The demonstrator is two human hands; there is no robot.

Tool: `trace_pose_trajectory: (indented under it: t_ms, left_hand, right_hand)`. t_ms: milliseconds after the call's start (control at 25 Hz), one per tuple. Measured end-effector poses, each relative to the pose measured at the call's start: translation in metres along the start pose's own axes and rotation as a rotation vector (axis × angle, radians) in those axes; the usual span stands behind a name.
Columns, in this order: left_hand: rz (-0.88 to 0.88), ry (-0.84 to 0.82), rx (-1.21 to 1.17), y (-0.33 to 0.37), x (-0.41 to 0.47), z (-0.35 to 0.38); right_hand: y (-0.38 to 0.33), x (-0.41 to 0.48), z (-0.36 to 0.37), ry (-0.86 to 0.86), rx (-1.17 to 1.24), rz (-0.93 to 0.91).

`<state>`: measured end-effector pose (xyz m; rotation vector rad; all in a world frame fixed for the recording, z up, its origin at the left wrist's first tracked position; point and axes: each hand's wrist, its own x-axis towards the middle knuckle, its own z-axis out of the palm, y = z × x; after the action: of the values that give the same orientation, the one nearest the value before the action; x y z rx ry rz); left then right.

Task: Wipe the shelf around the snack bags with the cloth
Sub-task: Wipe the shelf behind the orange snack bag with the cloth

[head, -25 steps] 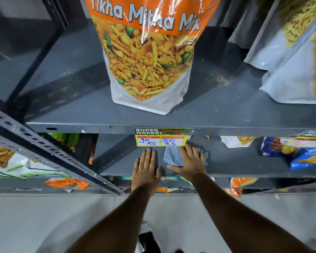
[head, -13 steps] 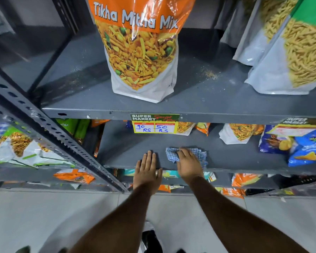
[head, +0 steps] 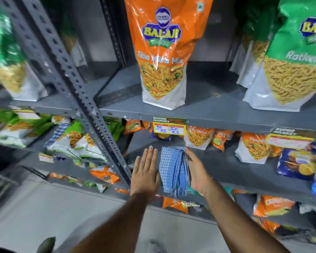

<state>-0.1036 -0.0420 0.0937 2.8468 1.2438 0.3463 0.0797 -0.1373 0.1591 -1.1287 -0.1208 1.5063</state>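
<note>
Right hand (head: pixel 197 172) grips the cloth (head: pixel 173 170) off the shelf (head: pixel 226 167); left hand (head: pixel 145 172) flat, empty. Press it down near the front edge.

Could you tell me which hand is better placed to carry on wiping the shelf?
Probably the right hand: it holds the cloth against the shelf. The left hand is flat, open and empty beside it.

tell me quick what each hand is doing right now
Left hand: open, flat, fingers together, holding nothing.
Right hand: holding the blue checked cloth, which hangs bunched against its palm.
</note>
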Motion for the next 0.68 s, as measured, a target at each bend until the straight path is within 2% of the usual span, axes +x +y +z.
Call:
trace_pose_trajectory:
  t_ms: [200, 360, 440, 560, 680]
  left_hand:
    - [-0.053, 0.271, -0.028, -0.04, 0.008, -0.066]
    - [-0.013, 0.466, -0.027, -0.065, 0.049, -0.122]
    - [-0.055, 0.611, -0.08, -0.075, 0.075, -0.155]
    - [-0.103, 0.734, -0.143, -0.091, 0.108, -0.199]
    - [-0.021, 0.774, -0.118, -0.101, 0.134, -0.216]
  right_hand:
    - [-0.014, -0.046, 0.087, -0.084, -0.278, -0.207]
    - [-0.064, -0.091, 0.163, -0.196, -0.432, -0.438]
    - [-0.09, -0.095, 0.198, -0.144, -0.483, -0.624]
    - [-0.122, -0.085, 0.243, 0.056, -0.505, -0.926]
    - [-0.142, -0.064, 0.275, 0.19, -0.609, -1.041]
